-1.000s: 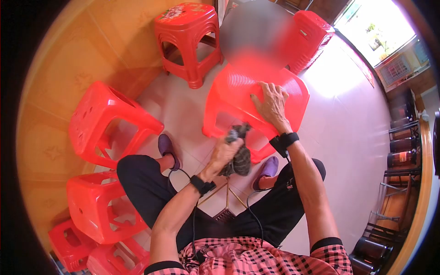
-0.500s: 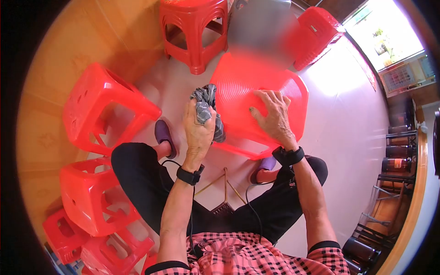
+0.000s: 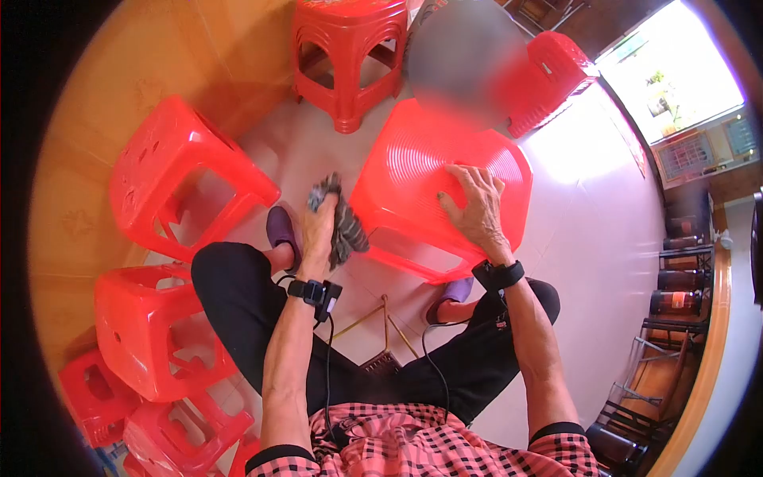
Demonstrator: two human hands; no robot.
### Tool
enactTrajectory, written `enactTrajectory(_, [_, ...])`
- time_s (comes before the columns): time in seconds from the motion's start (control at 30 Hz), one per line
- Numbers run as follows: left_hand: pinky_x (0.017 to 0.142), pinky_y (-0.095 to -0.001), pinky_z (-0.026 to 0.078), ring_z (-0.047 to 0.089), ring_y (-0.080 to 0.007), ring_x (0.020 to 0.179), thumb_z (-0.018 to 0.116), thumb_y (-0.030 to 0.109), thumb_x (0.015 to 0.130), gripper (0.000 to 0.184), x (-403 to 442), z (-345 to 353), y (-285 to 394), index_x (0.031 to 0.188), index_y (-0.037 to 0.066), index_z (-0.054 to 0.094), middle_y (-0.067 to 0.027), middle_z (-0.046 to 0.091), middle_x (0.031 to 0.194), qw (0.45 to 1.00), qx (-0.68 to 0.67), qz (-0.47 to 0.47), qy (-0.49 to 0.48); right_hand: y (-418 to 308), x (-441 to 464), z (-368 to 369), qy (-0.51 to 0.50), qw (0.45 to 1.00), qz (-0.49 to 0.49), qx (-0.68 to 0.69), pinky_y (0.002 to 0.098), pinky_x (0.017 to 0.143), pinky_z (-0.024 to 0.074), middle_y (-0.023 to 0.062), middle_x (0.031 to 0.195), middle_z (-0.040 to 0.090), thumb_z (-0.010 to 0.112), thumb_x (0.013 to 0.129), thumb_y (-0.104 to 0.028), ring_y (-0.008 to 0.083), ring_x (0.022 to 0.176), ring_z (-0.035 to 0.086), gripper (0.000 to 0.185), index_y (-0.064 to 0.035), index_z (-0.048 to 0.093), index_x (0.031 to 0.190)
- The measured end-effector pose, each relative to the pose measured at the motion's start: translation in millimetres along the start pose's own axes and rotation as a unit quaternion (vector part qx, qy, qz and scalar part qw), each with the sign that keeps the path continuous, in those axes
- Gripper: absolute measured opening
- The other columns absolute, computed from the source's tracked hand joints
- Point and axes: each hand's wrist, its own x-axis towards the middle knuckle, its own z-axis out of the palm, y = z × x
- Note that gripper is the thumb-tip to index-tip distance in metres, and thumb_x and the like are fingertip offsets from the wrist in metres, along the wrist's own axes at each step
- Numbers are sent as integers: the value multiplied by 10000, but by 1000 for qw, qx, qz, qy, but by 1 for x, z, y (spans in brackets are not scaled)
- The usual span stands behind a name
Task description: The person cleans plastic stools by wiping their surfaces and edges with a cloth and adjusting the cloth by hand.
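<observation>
A red plastic stool [image 3: 405, 163] with a ringed top stands in front of me between my feet. My right hand [image 3: 479, 208] lies on its top, fingers stretched out and a little apart. To the left of the stool, my left hand [image 3: 318, 232] is closed around a crumpled dark grey patterned cloth [image 3: 348, 228]. The cloth hangs beside the stool's left edge; whether it touches the edge I cannot tell. Black bands with cables sit on both my wrists.
More red stools stand at the left [image 3: 171, 171], at the lower left [image 3: 147, 338] and at the back [image 3: 347, 63]. Stacked red stools [image 3: 552, 75] are at the back right, beside a blurred grey patch. Dark furniture [image 3: 679, 278] lines the right wall. Beneath me is a low seat [image 3: 381, 363].
My left hand has moved left and down with the cloth, away from the stool's left edge, and the cloth now hangs looser. My right hand stays on the stool top.
</observation>
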Motion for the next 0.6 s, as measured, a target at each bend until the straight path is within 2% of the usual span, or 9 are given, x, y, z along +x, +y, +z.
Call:
enactTrajectory(0.03, [653, -327, 464, 583, -151, 750, 608, 204, 824, 226, -12, 8, 38, 929, 5, 621, -40, 637, 845, 994, -7, 97, -56, -1, 1, 1, -3, 1000, -2, 4, 421, 880, 340, 58, 1088, 601, 710, 713, -261, 246, 1039, 521, 439, -109, 600, 1111])
enactTrajectory(0.1, [640, -320, 458, 570, -140, 729, 609, 214, 828, 218, -15, 25, 83, 912, 13, 607, -27, 621, 818, 990, 60, 105, -78, -3, 2, 2, -2, 1000, 10, -20, 419, 881, 340, 55, 1088, 597, 709, 716, -262, 246, 1046, 517, 438, -108, 597, 1110])
enactTrajectory(0.13, [628, -314, 452, 558, -129, 709, 611, 224, 832, 212, -9, 31, 94, 894, 22, 593, -13, 605, 790, 980, 125, 113, -107, -3, 2, 2, -2, 1000, 9, -19, 419, 881, 340, 55, 1088, 597, 709, 716, -262, 246, 1046, 517, 438, -108, 597, 1110])
enactTrajectory(0.17, [628, -314, 452, 558, -129, 709, 611, 224, 832, 212, 2, 36, 89, 894, 22, 593, -13, 605, 790, 980, 125, 114, -108, -3, 2, 2, -4, 1000, 8, -21, 419, 880, 339, 53, 1089, 595, 709, 716, -264, 243, 1046, 516, 438, -110, 597, 1111])
enactTrajectory(0.23, [629, -290, 449, 530, -111, 669, 609, 252, 859, 222, 25, 49, 65, 904, 34, 615, -9, 589, 744, 920, 175, 327, -128, -1, 2, 1, -4, 1000, 9, -28, 418, 880, 339, 51, 1091, 594, 710, 716, -266, 241, 1047, 516, 439, -111, 597, 1112])
enactTrajectory(0.27, [621, -300, 439, 510, -110, 666, 609, 270, 857, 253, 33, 46, 53, 842, 18, 598, 3, 576, 718, 964, 110, 176, -163, -3, 2, 0, -7, 1000, 13, -22, 418, 880, 338, 53, 1093, 593, 710, 717, -266, 241, 1047, 515, 439, -111, 596, 1112])
enactTrajectory(0.37, [608, -304, 431, 498, -127, 643, 599, 283, 863, 281, 26, 35, 55, 800, 10, 582, 6, 563, 708, 974, 97, 144, -148, -7, 4, -1, -12, 999, 23, -19, 413, 880, 337, 54, 1085, 595, 712, 715, -261, 238, 1045, 517, 434, -111, 598, 1107])
enactTrajectory(0.53, [604, -341, 424, 510, -151, 636, 590, 248, 823, 257, 38, 26, 41, 828, -9, 587, -33, 566, 691, 968, 203, 79, -124, -9, 6, -1, -8, 1000, 25, -18, 403, 869, 342, 55, 1063, 614, 719, 708, -252, 233, 1031, 529, 407, -110, 614, 1074])
enactTrajectory(0.6, [609, -377, 426, 535, -175, 647, 593, 242, 780, 271, 41, 23, 36, 853, -18, 603, -111, 588, 677, 965, 207, 65, -145, -4, 4, 1, -9, 1000, 30, -3, 399, 879, 347, 53, 1060, 637, 716, 710, -235, 231, 1026, 545, 381, -112, 625, 1059])
